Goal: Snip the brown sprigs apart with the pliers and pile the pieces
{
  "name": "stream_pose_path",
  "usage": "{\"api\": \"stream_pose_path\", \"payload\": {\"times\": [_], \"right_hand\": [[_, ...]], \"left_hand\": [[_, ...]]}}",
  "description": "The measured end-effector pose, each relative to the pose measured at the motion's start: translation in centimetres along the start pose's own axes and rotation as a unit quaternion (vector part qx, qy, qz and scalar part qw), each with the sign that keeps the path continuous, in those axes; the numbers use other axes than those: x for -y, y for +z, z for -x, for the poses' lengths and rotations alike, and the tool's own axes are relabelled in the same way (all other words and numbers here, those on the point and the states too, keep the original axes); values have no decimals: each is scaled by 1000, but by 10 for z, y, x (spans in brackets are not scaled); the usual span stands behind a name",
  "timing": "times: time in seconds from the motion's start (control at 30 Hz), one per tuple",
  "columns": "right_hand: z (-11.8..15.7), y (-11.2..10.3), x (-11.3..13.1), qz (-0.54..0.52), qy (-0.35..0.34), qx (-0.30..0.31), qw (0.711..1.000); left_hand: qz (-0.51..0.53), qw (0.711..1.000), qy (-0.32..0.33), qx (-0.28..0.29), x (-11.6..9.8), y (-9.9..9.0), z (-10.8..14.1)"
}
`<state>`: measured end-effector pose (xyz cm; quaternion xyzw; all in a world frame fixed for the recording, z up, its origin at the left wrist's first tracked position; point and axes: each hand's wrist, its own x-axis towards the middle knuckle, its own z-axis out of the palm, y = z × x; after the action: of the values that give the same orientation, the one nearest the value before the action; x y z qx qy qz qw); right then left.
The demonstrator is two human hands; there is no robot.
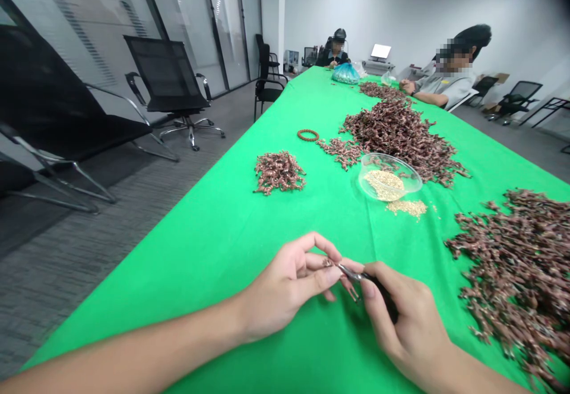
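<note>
My left hand (303,275) pinches a small brown piece (328,262) between thumb and fingers, above the green cloth. Part of the piece is hidden by my fingers, and a forked brown part (350,290) hangs below. My right hand (409,311) is closed around a dark-handled tool with a slim metal tip that looks like pliers (351,273). The tip touches or nearly touches the piece at my left fingertips. Beyond my hands lies a small pile of similar brown pieces (279,172). A clear plastic bowl (414,183) holds gold-coloured granules (385,185).
More granules (408,208) lie spilled beside the bowl. Large heaps of brown pieces sit at the right (521,269) and farther back (401,135). A brown beaded ring (308,135) rests on the green cloth (214,233). Two people sit farther along the table; office chairs (167,76) stand left.
</note>
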<state>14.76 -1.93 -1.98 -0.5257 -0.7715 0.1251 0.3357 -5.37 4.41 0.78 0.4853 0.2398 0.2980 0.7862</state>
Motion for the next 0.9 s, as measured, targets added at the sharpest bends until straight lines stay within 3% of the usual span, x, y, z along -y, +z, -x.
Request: {"api": "stream_pose_path", "payload": {"times": [0.9], "right_hand": [[2,2,1,18,2,-3,1000]], "left_hand": [[6,999,-26,21,-2,-2,0]]}}
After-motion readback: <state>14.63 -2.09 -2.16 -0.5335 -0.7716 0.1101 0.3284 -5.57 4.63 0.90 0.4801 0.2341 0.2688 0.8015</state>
